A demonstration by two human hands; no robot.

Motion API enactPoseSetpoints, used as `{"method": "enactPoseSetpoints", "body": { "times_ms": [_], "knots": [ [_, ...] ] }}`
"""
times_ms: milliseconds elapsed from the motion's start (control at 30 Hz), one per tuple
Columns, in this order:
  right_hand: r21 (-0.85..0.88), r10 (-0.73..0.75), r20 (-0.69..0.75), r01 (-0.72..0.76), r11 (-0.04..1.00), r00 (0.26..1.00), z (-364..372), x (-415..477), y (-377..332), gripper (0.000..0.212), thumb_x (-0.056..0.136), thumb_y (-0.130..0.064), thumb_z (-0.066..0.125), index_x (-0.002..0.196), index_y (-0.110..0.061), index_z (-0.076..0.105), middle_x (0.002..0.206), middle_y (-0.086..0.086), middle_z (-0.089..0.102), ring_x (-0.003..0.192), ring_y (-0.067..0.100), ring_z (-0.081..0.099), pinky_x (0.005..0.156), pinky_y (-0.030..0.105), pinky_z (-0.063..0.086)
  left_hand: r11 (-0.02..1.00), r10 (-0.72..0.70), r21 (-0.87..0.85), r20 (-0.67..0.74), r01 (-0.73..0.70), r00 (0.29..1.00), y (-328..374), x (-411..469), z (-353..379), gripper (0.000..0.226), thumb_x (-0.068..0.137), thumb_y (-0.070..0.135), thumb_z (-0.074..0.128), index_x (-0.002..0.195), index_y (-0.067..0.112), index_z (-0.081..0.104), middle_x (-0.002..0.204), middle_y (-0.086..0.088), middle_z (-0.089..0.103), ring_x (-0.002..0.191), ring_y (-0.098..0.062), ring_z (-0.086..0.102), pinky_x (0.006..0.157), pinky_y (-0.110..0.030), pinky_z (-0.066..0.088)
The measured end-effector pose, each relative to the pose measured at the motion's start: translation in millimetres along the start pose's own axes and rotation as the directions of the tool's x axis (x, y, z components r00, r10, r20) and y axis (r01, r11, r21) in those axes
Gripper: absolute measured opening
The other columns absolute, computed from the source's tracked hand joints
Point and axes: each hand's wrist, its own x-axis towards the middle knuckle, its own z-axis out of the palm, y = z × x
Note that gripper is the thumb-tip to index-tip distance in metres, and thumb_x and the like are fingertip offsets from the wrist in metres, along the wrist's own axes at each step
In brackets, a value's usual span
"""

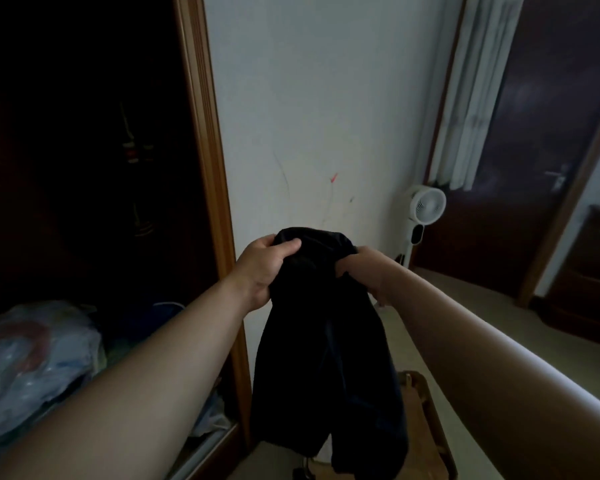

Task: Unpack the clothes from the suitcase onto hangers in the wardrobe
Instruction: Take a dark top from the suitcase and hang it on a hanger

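Note:
A black garment [326,341] hangs in front of me, held up at its top by both hands. My left hand [262,268] grips its upper left part, thumb on the front of the cloth. My right hand [366,271] grips the upper right part, fingers curled into the fabric. The open wardrobe [84,168] stands at the left, dark inside, with a few hanging items faintly visible. No hanger shows in my hands, and the suitcase is out of view.
Plastic-wrapped bundles [32,362] lie in the wardrobe's lower part. A wooden stool or chair [426,420] stands below the garment. A white fan [423,209] is by the wall, with a curtain [475,91] and a dark door [551,133] at the right.

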Motion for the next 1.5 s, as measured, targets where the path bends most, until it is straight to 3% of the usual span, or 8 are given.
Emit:
{"method": "enactPoseSetpoints", "body": {
  "times_ms": [100, 200, 400, 633, 833, 1100, 1267, 1500],
  "knots": [
    [-0.077, -0.157, -0.199, 0.144, 0.987, 0.967, 4.8, -4.4, -22.6, 0.038, 0.076, -0.032, 0.074, 0.102, -0.008, 0.06, 0.085, 0.003, 0.061, 0.073, 0.015, 0.058, 0.059, 0.024, 0.045, 0.996, 0.0, -0.093, -0.059, -0.005, 0.998, 23.7, -4.8, 2.2, 0.023, 0.096, 0.014, 0.054, 0.116, 0.002, 0.058, 0.099, -0.015, 0.068, 0.08, -0.024, 0.069, 0.059, -0.03, 0.056],
    [0.09, -0.243, -0.009, 0.243, 0.966, 0.97, 12.3, -13.2, -47.4, 0.059, 0.065, -0.044, 0.081, 0.107, -0.009, 0.058, 0.105, 0.01, 0.068, 0.094, 0.023, 0.067, 0.083, 0.036, 0.055, 0.987, 0.001, -0.16, -0.025, -0.005, 1.0, 42.0, -14.4, 11.5, 0.031, 0.098, 0.016, 0.05, 0.12, -0.005, 0.057, 0.097, -0.016, 0.067, 0.079, -0.024, 0.068, 0.065, -0.031, 0.059],
    [0.137, -0.32, 0.072, 0.308, 0.941, 0.945, 29.6, -21.5, -68.7, 0.028, 0.078, -0.009, 0.066, 0.105, -0.004, 0.067, 0.096, 0.013, 0.07, 0.087, 0.023, 0.068, 0.084, 0.035, 0.056, 0.967, 0.022, -0.252, -0.005, -0.022, 1.0, 67.3, -38.4, 10.4, 0.044, 0.101, 0.039, 0.039, 0.105, 0.005, 0.066, 0.095, -0.008, 0.065, 0.087, -0.022, 0.064, 0.08, -0.032, 0.054],
    [0.401, -0.222, 0.073, 0.175, 0.899, 0.972, 35.3, -37.7, -99.7, 0.014, 0.092, -0.009, 0.052, 0.093, -0.002, 0.063, 0.084, 0.014, 0.065, 0.071, 0.023, 0.064, 0.072, 0.036, 0.054, 0.988, 0.085, -0.095, -0.324, -0.122, 0.942, 89.1, -41.3, -24.4, 0.027, 0.09, -0.009, 0.046, 0.083, 0.013, 0.06, 0.085, -0.006, 0.06, 0.078, -0.016, 0.057, 0.055, -0.025, 0.049],
    [0.511, -0.133, -0.159, 0.197, 0.837, 0.978, 34.4, -27.1, -129.7, 0.015, 0.091, -0.005, 0.045, 0.078, -0.005, 0.054, 0.071, 0.01, 0.055, 0.061, 0.022, 0.055, 0.061, 0.034, 0.048, 0.942, 0.293, 0.278, -0.411, -0.187, 0.863, 122.2, -57.2, -77.3, 0.018, 0.084, 0.001, 0.054, 0.091, 0.014, 0.065, 0.088, -0.006, 0.062, 0.078, -0.019, 0.061, 0.066, -0.029, 0.051],
    [0.598, -0.188, -0.078, 0.196, 0.777, 0.979, 57.0, -23.8, -171.0, 0.02, 0.093, -0.009, 0.044, 0.082, -0.01, 0.061, 0.075, 0.009, 0.064, 0.065, 0.023, 0.063, 0.062, 0.031, 0.055, 0.376, 0.397, 0.925, -0.219, 0.059, 0.891, 133.7, -65.0, -145.6, 0.023, 0.086, 0.007, 0.063, 0.103, 0.021, 0.067, 0.108, 0.002, 0.06, 0.096, -0.012, 0.054, 0.071, -0.02, 0.042],
    [0.574, -0.292, -0.008, 0.243, 0.782, 0.956, 76.5, -16.8, -202.3, 0.015, 0.091, -0.024, 0.057, 0.092, -0.011, 0.063, 0.089, 0.009, 0.069, 0.081, 0.024, 0.068, 0.073, 0.034, 0.057, 0.415, 0.393, 0.892, -0.354, 0.18, 0.848, 154.8, -71.6, -190.6, 0.01, 0.092, 0.024, 0.06, 0.087, 0.017, 0.066, 0.093, -0.006, 0.063, 0.077, -0.017, 0.058, 0.054, -0.023, 0.039],
    [0.353, -0.443, -0.075, 0.439, 0.826, 0.893, 111.0, 23.7, -258.4, 0.019, 0.093, -0.027, 0.059, 0.089, -0.011, 0.068, 0.092, 0.009, 0.071, 0.084, 0.025, 0.069, 0.081, 0.039, 0.058, 0.932, 0.155, 0.361, -0.35, -0.02, 0.924, 215.3, -66.1, -245.8, 0.006, 0.09, 0.006, 0.061, 0.094, 0.01, 0.063, 0.108, -0.015, 0.065, 0.086, -0.028, 0.067, 0.066, -0.034, 0.06]
  ]
}}
